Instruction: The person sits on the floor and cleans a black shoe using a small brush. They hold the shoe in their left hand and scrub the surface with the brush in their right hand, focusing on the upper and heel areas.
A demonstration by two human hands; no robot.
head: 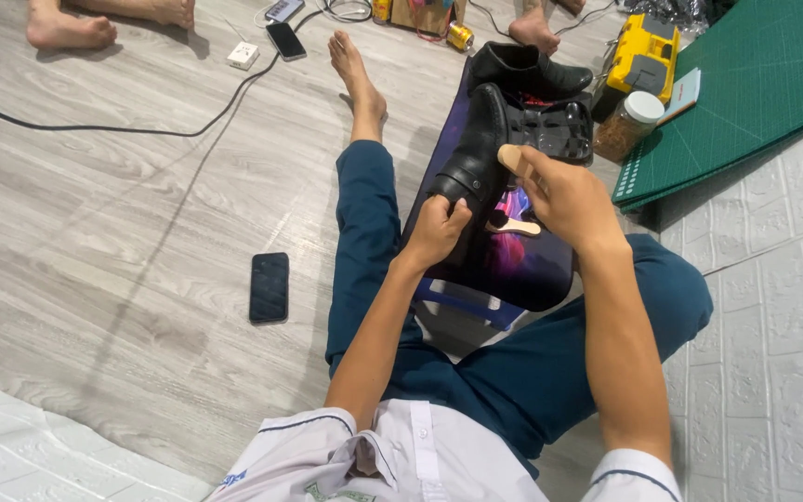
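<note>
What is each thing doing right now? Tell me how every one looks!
Left hand: gripping the black shoe.
Right hand: shut on a wooden-handled brush.
Black shoe: lying on its side on the dark mat.
Wooden-handled brush: held against the shoe.
Second black shoe: upright, untouched.
Jar: lid on.
Phone: flat on the floor, screen dark.

We have a single view, from a camera worn on the head, looking steeply down and forward over our own chest and legs. Our white shirt fills the bottom edge, the hands sit close at frame centre, and the wooden floor (pixel 113 214) stretches to the top edge.
</note>
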